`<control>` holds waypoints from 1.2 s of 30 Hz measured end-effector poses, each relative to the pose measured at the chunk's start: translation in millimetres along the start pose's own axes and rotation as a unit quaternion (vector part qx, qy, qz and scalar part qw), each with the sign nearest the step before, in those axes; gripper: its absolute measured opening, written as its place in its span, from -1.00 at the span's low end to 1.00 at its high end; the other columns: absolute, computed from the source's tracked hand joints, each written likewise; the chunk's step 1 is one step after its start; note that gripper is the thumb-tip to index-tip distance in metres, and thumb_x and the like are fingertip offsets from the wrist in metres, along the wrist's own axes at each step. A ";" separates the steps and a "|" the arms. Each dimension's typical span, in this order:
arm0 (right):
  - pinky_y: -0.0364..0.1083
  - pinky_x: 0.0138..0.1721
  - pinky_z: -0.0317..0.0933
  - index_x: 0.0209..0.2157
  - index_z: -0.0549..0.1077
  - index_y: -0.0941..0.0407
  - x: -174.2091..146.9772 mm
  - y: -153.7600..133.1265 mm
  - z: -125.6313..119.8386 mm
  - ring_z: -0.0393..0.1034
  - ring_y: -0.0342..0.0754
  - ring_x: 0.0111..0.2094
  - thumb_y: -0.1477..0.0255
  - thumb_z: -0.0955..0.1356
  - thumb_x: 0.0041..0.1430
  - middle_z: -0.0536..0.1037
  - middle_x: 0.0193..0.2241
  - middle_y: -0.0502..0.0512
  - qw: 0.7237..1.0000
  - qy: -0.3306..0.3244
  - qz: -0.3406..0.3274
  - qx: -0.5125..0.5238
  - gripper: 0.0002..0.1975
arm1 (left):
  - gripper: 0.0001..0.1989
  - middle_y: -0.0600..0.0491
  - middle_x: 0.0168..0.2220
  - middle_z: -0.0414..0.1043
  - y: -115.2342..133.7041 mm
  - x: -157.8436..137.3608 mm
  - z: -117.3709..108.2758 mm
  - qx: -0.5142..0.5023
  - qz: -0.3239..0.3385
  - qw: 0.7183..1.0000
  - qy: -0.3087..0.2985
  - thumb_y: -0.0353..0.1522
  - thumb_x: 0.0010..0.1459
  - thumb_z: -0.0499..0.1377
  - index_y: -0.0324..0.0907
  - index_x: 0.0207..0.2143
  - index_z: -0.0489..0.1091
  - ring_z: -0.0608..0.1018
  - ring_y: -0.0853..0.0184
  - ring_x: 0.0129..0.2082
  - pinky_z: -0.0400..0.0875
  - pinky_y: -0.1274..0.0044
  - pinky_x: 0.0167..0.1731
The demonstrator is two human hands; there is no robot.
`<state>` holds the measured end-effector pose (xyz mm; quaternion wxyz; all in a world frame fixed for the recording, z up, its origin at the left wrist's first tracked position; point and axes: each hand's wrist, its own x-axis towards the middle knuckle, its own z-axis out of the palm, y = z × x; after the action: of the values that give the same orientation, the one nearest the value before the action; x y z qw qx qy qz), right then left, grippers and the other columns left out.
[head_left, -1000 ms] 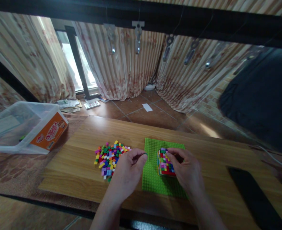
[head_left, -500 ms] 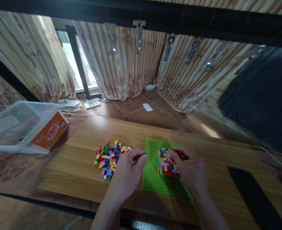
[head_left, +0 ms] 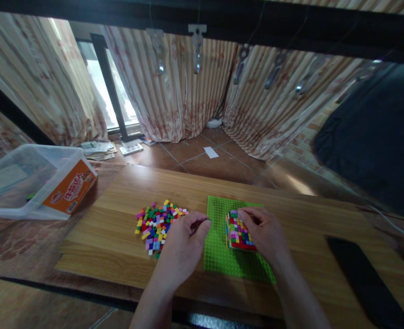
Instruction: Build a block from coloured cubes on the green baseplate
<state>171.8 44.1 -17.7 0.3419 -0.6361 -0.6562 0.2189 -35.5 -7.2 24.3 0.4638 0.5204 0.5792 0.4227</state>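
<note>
left hand [head_left: 184, 244]: at green baseplate's [head_left: 219, 258] left edge, pinching small green brick [head_left: 209, 220] | right hand [head_left: 268, 233]: fingers on multicoloured brick block [head_left: 236, 233] atop baseplate, grip unclear | loose bricks [head_left: 158, 226]: left of baseplate, on worktop [head_left: 102, 233]

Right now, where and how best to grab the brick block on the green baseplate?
I'd come from the left and pinch the brick block at its left end, across the near and far walls. It looks boxy and stands above the green baseplate, its left and near walls exposed, while the right hand covers its right part. Can't tell how firmly it's seated.
</note>
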 end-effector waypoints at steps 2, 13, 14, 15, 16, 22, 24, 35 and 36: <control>0.06 -0.15 0.27 -0.34 0.63 0.09 0.2 -1.0 0.3 0.44 0.08 -0.23 0.11 0.33 0.14 0.60 -0.28 0.16 1.000 -0.001 0.009 0.007 -0.63 | -0.76 0.07 -0.48 0.47 0.8 -0.2 0.1 0.001 0.000 1.000 0.000 -0.33 0.17 0.09 -0.23 -0.36 0.54 0.45 0.37 -0.44 0.27 0.57 -0.41; 0.00 -0.24 0.30 -0.34 0.64 0.09 1.0 -2.3 2.7 0.49 0.05 -0.33 0.13 0.37 0.10 0.65 -0.35 0.12 0.997 -0.022 0.039 0.065 -0.66 | -0.75 0.05 -0.45 0.47 0.4 0.1 4.2 0.011 -0.011 1.000 -0.021 -0.31 0.18 0.08 -0.25 -0.33 0.52 0.46 0.34 -0.41 0.27 0.55 -0.38; 0.00 -0.24 0.31 -0.32 0.64 0.09 0.9 -0.2 3.2 0.50 0.06 -0.32 0.11 0.37 0.10 0.65 -0.34 0.12 0.995 -0.023 0.051 0.084 -0.64 | -0.75 0.05 -0.45 0.47 -0.1 0.2 5.5 0.011 -0.011 1.000 -0.023 -0.30 0.18 0.09 -0.25 -0.33 0.52 0.45 0.34 -0.41 0.26 0.55 -0.38; 0.01 -0.24 0.33 -0.29 0.64 0.10 0.8 1.7 3.3 0.51 0.07 -0.31 0.09 0.37 0.10 0.66 -0.32 0.13 0.992 -0.019 0.063 0.105 -0.61 | -0.75 0.05 -0.45 0.46 -0.7 0.5 6.9 0.010 -0.010 1.000 -0.025 -0.30 0.18 0.09 -0.25 -0.33 0.52 0.45 0.34 -0.41 0.26 0.55 -0.39; 0.01 -0.24 0.34 -0.27 0.63 0.11 0.5 3.4 2.7 0.51 0.08 -0.29 0.07 0.36 0.11 0.66 -0.32 0.14 0.989 -0.011 0.072 0.126 -0.58 | -0.75 0.06 -0.45 0.46 -1.5 0.9 8.3 0.010 -0.009 1.000 -0.026 -0.29 0.18 0.10 -0.24 -0.33 0.52 0.44 0.34 -0.42 0.26 0.55 -0.39; 0.01 -0.19 0.35 -0.24 0.62 0.10 -7.8 -3.3 -12.2 0.51 0.06 -0.24 0.11 0.33 0.19 0.65 -0.27 0.15 0.983 0.097 0.049 0.146 -0.62 | -0.77 0.08 -0.49 0.41 -8.5 3.0 16.9 0.019 0.001 0.999 -0.029 -0.31 0.18 0.09 -0.23 -0.35 0.51 0.40 0.36 -0.46 0.22 0.56 -0.45; 0.00 -0.18 0.35 -0.25 0.61 0.07 -13.7 -12.3 -16.5 0.50 0.02 -0.24 0.18 0.36 0.19 0.63 -0.27 0.12 0.984 0.083 0.005 0.155 -0.71 | -0.77 0.08 -0.50 0.39 -11.5 3.2 19.6 0.011 0.005 0.999 -0.035 -0.32 0.18 0.09 -0.22 -0.34 0.52 0.39 0.36 -0.47 0.22 0.56 -0.45; 0.03 0.03 0.29 -0.15 0.61 -0.11 -34.1 -38.1 -11.9 0.42 -0.01 -0.01 0.32 0.35 0.26 0.57 -0.11 0.05 0.977 -0.084 -0.109 0.165 -0.80 | -0.76 0.09 -0.50 0.39 -4.4 2.2 25.4 -0.136 0.005 0.983 -0.123 -0.28 0.18 0.12 -0.24 -0.41 0.48 0.37 0.42 -0.46 0.26 0.58 -0.40; 0.02 0.04 0.29 -0.15 0.61 -0.13 -34.2 -38.1 -12.6 0.42 -0.02 0.00 0.32 0.35 0.27 0.57 -0.11 0.05 0.975 -0.090 -0.112 0.171 -0.80 | -0.74 0.10 -0.52 0.36 -2.7 1.8 24.7 -0.147 0.004 0.980 -0.131 -0.26 0.19 0.13 -0.24 -0.44 0.46 0.35 0.43 -0.48 0.25 0.58 -0.41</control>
<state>153.4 5.0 12.4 0.4075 -0.4686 -0.7040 0.3446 -12.1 -5.6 16.2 0.6056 0.4999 0.4425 0.4330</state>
